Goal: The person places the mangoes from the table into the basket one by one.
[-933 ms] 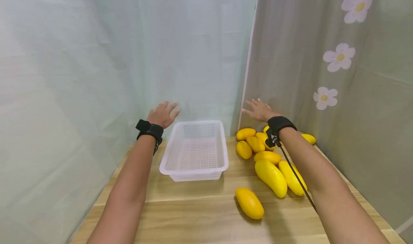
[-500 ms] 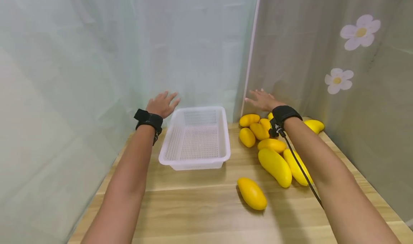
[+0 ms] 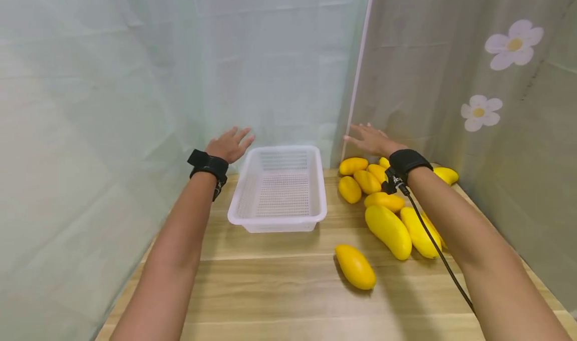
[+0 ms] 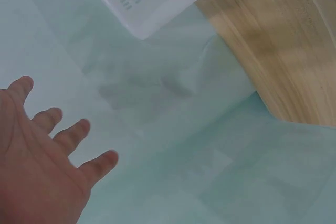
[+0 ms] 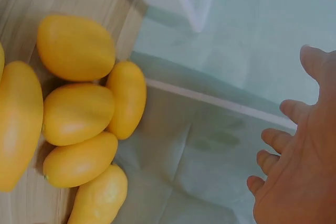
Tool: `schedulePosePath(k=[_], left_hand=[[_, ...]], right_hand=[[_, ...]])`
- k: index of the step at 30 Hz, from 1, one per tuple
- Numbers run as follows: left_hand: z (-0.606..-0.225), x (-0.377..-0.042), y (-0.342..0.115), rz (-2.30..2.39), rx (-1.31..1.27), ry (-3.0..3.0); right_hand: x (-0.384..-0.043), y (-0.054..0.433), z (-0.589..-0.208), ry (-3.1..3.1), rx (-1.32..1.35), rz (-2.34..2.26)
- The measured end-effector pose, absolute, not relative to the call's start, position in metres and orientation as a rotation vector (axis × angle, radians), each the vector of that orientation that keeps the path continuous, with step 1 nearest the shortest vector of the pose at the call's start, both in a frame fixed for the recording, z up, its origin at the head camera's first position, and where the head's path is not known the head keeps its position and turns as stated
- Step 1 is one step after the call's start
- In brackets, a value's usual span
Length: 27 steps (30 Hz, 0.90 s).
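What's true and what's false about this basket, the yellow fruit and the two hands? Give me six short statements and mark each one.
1. The white basket rests on the wooden table. True.
2. Fruit is piled inside the basket. False: none shows in it; the group of yellow fruits lies to its right.
3. A single fruit lies apart from the group, nearer the person. True.
4. Neither the left hand nor the right hand holds anything. True.
5. The left hand is clenched in a fist. False: its fingers are spread.
6. The right wrist is bare. False: a black strap goes round it.
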<state>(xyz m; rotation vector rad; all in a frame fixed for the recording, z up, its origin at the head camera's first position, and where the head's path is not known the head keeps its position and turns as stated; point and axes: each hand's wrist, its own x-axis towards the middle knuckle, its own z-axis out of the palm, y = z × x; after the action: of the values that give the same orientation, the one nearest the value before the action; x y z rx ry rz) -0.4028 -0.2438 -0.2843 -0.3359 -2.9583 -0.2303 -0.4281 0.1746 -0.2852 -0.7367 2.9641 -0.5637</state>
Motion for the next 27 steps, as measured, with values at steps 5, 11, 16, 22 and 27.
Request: schedulePosePath(k=[5,11,16,22,27], left_hand=[[-0.286,-0.402,-0.253,-0.269,-0.364,-3.011],[-0.281,-0.392,-0.262,-0.361,-0.431,-3.041],[-0.278,-0.376,-0.265,-0.499,-0.516,-3.067],[-0.298,-0.363,-0.270,-0.803,-0.615,-3.094],[-0.316,-0.343,-0.269,-0.779,-0.532,-3.108]], right_hand=[[-0.424,0.170,-0.286,2.966,-0.803,-0.570],[-0.412,0.167,-0.282,3.000,-0.858,-0.524],[-0.398,0.182,-0.282,2.962,-0.954,-0.640],[-0.368,0.201,-0.299,2.882,-1.042,-0.882],[-0.322,0.212,-0.327,2.793,-0.969,-1.079]])
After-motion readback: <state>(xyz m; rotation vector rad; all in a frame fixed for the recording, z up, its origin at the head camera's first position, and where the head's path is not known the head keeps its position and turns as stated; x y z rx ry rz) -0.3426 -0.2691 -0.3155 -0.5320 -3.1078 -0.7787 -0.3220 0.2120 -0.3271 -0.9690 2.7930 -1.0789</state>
